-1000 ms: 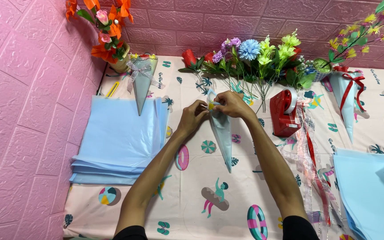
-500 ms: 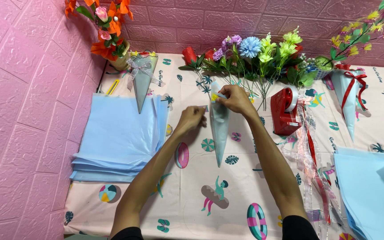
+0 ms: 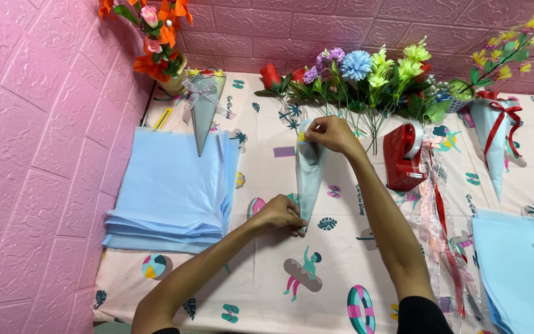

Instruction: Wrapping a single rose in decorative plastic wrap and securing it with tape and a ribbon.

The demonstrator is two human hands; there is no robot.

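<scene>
My left hand (image 3: 282,215) sits at the narrow tip of the pale blue paper cone (image 3: 309,176) lying flat on the pink printed tablecloth (image 3: 341,272), fingers curled and pressed down on the point, pinching it between thumb and fingertips. My right hand (image 3: 332,135) is at the cone's wide mouth, at twelve o'clock from the left, with thumb and forefinger pinched together on the upper rim, where something small and yellow shows just inside. The cone runs lengthwise between my two hands, near the middle of the table. At nine o'clock from it lies a stack of light blue paper sheets (image 3: 171,188), and a finished blue cone tied with a sheer ribbon bow (image 3: 204,111) rests on the stack's far edge. At three o'clock stands a red tape dispenser (image 3: 403,158), just beside my right forearm. A row of mixed artificial flowers (image 3: 366,77) lies at twelve o'clock against the pink brick-patterned wall (image 3: 44,124). Another blue cone with a red ribbon (image 3: 495,142) lies at two o'clock, well apart.
</scene>
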